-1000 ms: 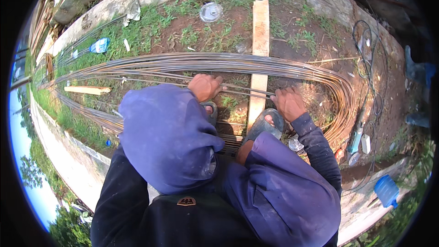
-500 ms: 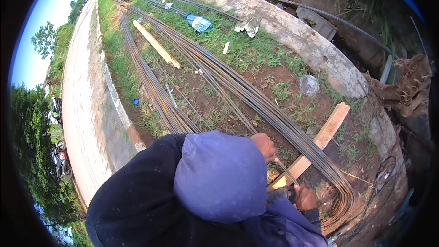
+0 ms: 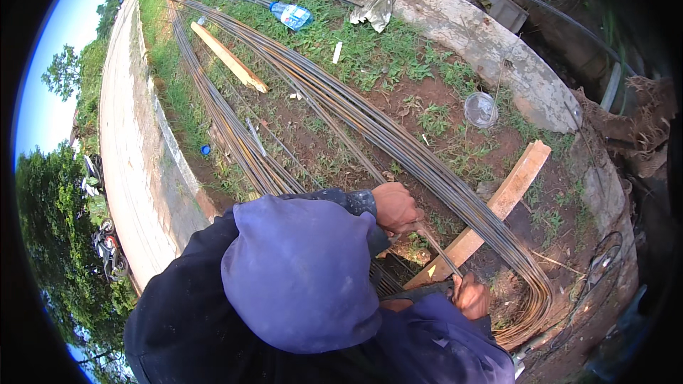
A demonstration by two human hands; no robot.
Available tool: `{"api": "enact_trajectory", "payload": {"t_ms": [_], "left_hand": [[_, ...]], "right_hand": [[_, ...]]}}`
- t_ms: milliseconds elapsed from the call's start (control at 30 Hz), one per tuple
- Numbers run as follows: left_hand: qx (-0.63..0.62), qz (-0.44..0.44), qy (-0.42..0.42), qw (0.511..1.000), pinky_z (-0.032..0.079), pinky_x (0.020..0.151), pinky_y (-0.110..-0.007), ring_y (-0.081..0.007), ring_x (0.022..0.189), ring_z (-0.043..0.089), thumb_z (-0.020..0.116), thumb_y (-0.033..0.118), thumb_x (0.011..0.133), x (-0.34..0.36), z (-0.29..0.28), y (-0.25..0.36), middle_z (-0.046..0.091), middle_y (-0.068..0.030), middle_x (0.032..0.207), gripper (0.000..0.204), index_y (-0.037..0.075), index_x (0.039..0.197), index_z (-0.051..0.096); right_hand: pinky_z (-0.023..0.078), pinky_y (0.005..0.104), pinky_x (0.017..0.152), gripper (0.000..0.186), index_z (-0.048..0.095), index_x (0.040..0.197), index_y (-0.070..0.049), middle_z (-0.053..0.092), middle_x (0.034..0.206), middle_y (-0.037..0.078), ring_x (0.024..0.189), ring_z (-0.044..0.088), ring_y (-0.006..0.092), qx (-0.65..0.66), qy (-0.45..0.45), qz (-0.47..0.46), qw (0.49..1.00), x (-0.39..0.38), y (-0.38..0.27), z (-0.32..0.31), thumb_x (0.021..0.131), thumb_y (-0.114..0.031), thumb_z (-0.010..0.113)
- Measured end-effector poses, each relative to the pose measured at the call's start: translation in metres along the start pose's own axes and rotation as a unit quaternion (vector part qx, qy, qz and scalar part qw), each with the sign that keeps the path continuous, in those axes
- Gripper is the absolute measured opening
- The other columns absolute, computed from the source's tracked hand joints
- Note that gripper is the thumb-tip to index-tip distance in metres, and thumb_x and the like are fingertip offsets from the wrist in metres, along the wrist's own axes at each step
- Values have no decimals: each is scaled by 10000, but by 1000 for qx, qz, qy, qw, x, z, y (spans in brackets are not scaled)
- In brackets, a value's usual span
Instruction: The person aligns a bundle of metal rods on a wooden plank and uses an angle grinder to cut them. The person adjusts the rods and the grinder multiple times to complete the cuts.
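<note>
My left hand (image 3: 395, 206) is closed around steel rods (image 3: 356, 158) that run diagonally toward the upper left. My right hand (image 3: 471, 297) grips the same rods lower down. Beside them lies a long bundle of rusty rebar (image 3: 420, 160), bent into a tight U at the lower right and crossing a wooden plank (image 3: 518, 192). A second bundle (image 3: 220, 128) runs along the left. My bent leg in blue trousers (image 3: 299, 277) fills the lower middle and hides part of the rods near me.
A concrete strip (image 3: 455, 25) borders the grass beside a dark ditch (image 3: 626, 135). A pale road (image 3: 124, 142) runs along the left, with parked motorbikes (image 3: 107, 249). A plastic bottle (image 3: 290, 16), round clear container (image 3: 480, 109), loose board (image 3: 229, 55) and black cable (image 3: 594, 274) lie around.
Since a second ago my view has swung left along the rods toward the road. In the last half second my left hand has shifted up and left, still gripping them.
</note>
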State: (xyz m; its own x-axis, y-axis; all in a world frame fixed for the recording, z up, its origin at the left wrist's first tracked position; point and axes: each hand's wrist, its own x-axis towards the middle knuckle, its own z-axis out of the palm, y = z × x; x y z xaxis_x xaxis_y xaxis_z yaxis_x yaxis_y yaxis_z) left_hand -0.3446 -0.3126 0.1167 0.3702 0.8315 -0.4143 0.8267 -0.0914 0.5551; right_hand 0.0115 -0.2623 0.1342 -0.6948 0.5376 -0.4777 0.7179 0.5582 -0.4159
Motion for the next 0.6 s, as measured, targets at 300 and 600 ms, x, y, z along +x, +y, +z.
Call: {"api": "enact_trajectory", "payload": {"t_ms": [300, 600], "left_hand": [[42, -12, -44, 998, 502, 572, -488, -351, 666, 667, 574, 507, 946, 7, 9, 15, 671, -120, 709, 411, 109, 858, 631], [68, -16, -15, 997, 480, 556, -468, -352, 629, 621, 644, 410, 931, -10, -16, -36, 593, -128, 699, 371, 93, 775, 528]], "right_hand": [[501, 503, 508, 378, 573, 787, -25, 592, 547, 198, 542, 650, 386, 55, -47, 17, 997, 1, -6, -15, 940, -365, 639], [542, 427, 546, 398, 615, 839, -16, 626, 587, 114, 557, 674, 304, 95, -18, -45, 994, 59, -35, -1, 982, -383, 560]]}}
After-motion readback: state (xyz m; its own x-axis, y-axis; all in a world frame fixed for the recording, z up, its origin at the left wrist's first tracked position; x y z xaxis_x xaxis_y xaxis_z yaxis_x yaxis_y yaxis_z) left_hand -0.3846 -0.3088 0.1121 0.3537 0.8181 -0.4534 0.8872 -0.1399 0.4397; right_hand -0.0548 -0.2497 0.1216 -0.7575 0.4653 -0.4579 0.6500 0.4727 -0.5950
